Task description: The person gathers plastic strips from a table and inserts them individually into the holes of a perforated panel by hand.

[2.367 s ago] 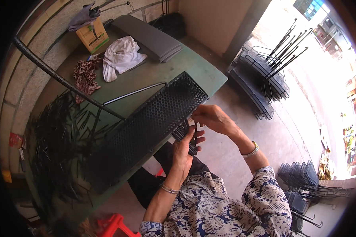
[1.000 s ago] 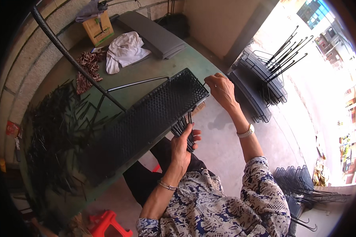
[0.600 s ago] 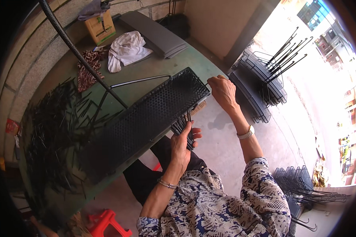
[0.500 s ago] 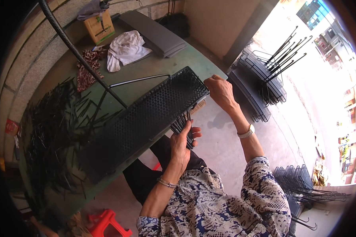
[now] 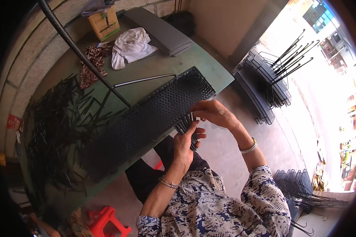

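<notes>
My left hand (image 5: 185,146) is wrapped round a bundle of thin black strips (image 5: 193,139), held upright just off the table's near edge. At the top ends of that bundle, the fingertips of my right hand (image 5: 215,113) pinch one black strip; its end is partly hidden by the fingers. Just beyond both hands, a long black rack of perforated metal mesh (image 5: 154,112) lies slantwise over the table edge. A thin bent metal rod (image 5: 146,80) runs along its far side.
Many loose black strips (image 5: 53,130) are heaped on the green table (image 5: 209,69) at left. Behind are a white cloth (image 5: 131,45), grey flat panels (image 5: 162,31) and a yellow box (image 5: 103,24). Finished-looking mesh racks (image 5: 261,85) stand on the floor at right; a red stool (image 5: 106,223) is below.
My right hand has come back from the rack's right-hand corner to the strips in my left hand. The view has shifted slightly; the rack lies much as before.
</notes>
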### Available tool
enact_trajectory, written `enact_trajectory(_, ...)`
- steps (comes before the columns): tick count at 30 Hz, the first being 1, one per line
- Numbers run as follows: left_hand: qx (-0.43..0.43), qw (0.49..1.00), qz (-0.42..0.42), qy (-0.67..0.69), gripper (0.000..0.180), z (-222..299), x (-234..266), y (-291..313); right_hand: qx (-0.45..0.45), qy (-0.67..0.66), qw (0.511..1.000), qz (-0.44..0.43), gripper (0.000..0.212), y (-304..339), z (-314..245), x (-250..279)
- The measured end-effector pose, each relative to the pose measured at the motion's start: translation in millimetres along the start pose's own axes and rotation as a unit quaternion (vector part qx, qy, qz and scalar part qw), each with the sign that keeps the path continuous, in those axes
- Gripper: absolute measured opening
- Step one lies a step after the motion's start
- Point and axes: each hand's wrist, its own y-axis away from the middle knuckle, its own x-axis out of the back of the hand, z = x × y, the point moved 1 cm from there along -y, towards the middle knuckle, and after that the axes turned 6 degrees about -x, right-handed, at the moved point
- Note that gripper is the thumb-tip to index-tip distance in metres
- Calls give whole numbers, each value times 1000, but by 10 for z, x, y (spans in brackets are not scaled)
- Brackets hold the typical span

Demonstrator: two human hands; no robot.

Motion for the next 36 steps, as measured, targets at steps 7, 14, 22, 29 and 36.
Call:
enact_trajectory(7, -16, 999, 20, -39, 25, 67, -2, 7, -46, -71, 996, -31, 23, -69, -17, 21)
enact_trajectory(14, -39, 998, 23, -40, 30, 69, 13, -31, -40, -49, 998, -28, 17, -80, -132, 126)
enact_trajectory(22, 41, 996, -3, 78, 27, -71, 183, -212, 109, -3, 936, 335, 11, -383, -195, 144)
enact_trajectory(29, 24, 992, 6, 126, 18, -136, 170, -242, 150, 115, 899, 394, 9, -725, -73, 23)
enact_trajectory(36, 48, 994, 37, 93, 18, -32, 134, -164, 130, 135, 905, 381, 9, -764, -92, -6)
